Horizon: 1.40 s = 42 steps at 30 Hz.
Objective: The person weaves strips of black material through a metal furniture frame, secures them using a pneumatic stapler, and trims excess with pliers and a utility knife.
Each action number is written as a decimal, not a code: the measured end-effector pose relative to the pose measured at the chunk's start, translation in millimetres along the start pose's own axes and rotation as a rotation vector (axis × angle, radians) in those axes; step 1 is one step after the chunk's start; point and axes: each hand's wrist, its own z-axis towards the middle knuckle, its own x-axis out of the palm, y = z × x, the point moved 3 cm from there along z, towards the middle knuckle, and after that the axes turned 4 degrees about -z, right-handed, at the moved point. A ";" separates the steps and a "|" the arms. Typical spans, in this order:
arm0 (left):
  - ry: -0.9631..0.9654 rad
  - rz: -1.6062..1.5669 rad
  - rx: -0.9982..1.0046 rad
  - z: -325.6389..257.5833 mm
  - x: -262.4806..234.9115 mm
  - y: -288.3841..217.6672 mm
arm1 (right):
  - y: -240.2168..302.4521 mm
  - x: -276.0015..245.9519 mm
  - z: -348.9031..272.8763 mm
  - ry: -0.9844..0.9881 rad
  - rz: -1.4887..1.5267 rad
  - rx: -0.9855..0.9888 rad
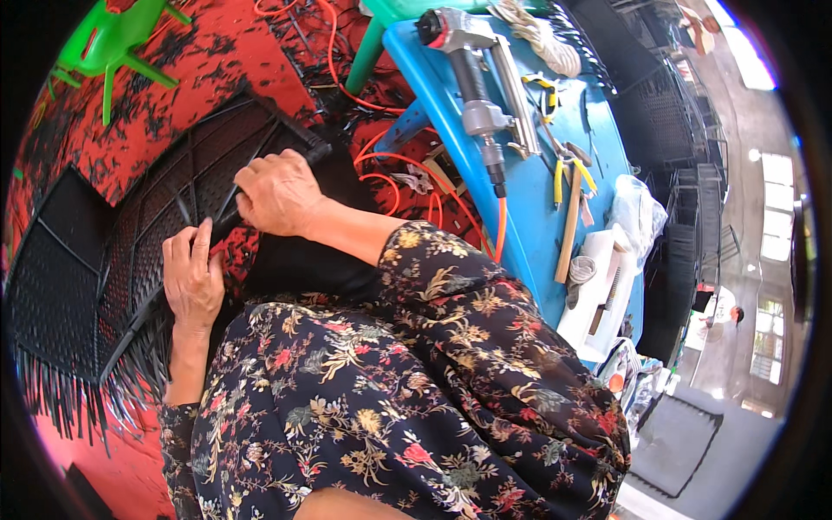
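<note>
Basically red floor [173, 78], black woven panel [104, 251] at left of frame. Left hand [192, 276] lies flat on it, right hand [276, 192] grips its strands. Blue table [537, 199] upper right holds nail gun [477, 87]; green stool [113, 39] upper left.

The fingertips of the right hand [276, 192] are hidden behind the black woven panel [130, 234]. The green stool [108, 39] is cut off by the picture's rim.
</note>
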 end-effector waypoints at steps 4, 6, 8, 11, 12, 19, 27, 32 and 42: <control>0.055 0.006 0.077 -0.6 3.2 13.2 | 2.7 0.9 0.8 -0.043 0.002 -0.017; 0.048 0.007 0.091 -3.3 4.3 17.3 | 1.9 0.6 1.6 -0.019 0.045 -0.010; 0.052 0.004 0.092 -3.4 4.4 19.0 | -0.8 -1.2 2.4 0.001 0.112 -0.004; 0.070 -0.036 0.087 0.1 2.4 20.4 | -12.2 -45.9 -0.8 -0.188 0.256 -0.031; 0.077 -0.047 0.068 -2.1 1.6 23.0 | -16.2 -67.5 -2.1 -0.251 0.273 -0.042; -0.054 -0.505 -0.465 -20.7 13.7 91.4 | -168.5 -235.4 -77.9 -0.361 -0.080 0.531; 0.144 -0.970 -1.027 -6.6 18.1 135.2 | -235.2 -304.0 -181.5 0.259 -0.599 1.218; 0.377 -1.027 -1.034 7.7 18.0 132.3 | -327.8 -323.4 -294.6 0.411 -0.631 0.917; 0.432 -0.946 -1.170 19.9 8.8 108.1 | -254.2 -319.0 -153.6 -0.342 0.022 0.716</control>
